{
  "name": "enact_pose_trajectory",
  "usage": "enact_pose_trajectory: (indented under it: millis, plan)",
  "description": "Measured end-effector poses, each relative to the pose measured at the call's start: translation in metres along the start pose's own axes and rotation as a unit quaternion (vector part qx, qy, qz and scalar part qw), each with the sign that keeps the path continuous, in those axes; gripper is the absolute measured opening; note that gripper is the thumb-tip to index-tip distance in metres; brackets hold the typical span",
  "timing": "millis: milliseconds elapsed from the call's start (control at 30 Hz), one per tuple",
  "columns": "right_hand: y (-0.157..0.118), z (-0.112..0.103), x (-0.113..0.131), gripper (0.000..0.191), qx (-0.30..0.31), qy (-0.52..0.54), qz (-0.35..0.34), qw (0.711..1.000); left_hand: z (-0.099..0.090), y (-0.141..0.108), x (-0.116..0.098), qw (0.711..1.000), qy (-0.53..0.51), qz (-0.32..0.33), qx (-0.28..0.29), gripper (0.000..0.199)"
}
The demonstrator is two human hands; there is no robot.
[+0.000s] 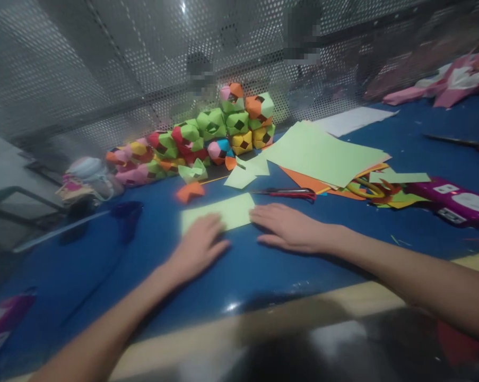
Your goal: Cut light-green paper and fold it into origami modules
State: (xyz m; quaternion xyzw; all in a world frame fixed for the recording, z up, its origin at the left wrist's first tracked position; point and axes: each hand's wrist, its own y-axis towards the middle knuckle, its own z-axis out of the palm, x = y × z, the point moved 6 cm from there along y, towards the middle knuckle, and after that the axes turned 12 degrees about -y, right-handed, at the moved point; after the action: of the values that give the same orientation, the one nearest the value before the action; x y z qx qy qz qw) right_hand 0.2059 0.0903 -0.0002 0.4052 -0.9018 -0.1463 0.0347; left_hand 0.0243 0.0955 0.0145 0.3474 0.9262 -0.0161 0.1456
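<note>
Pale green strip (235,210): flat on the blue counter (271,276), its right end at the right fingertips.
Left hand (201,245): blurred, fingers laid flat over the strip, thumb wide apart.
Right hand (289,227): fingers straight and together, thumb apart.
Scissors (282,191): just beyond the right hand.
Paper blocks (191,139): piled behind, many-coloured.

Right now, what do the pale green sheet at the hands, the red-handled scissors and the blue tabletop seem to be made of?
Pale green sheet: probably matte paper; it looks thin and flat, with no shine.
Red-handled scissors: likely metal blades with plastic handles, judging by the slim blades and smooth red loops.
Blue tabletop: glossy, perhaps plastic or vinyl; glare shows near its front edge.
</note>
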Motion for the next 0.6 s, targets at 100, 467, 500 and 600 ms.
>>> enact_pose_trajectory:
  millis: [100, 467, 500, 600]
  plan:
    - [-0.008, 0.007, 0.003, 0.052, 0.004, -0.004, 0.001, 1.0, 0.011, -0.007, -0.022, 0.999, -0.006, 0.02, 0.039, 0.05]
    - [-0.011, 0.016, 0.004, 0.046, 0.014, 0.012, 0.046, 0.999, 0.028, -0.021, -0.019, 0.996, -0.029, 0.08, -0.005, 0.045]
    - [-0.011, 0.013, 0.004, 0.045, 0.014, 0.02, 0.048, 0.999, 0.025, -0.021, -0.022, 0.996, -0.021, 0.085, 0.004, 0.045]
    - [-0.01, 0.004, 0.005, 0.038, 0.0, 0.037, 0.053, 0.998, 0.02, -0.019, -0.028, 0.995, -0.004, 0.1, 0.004, 0.044]
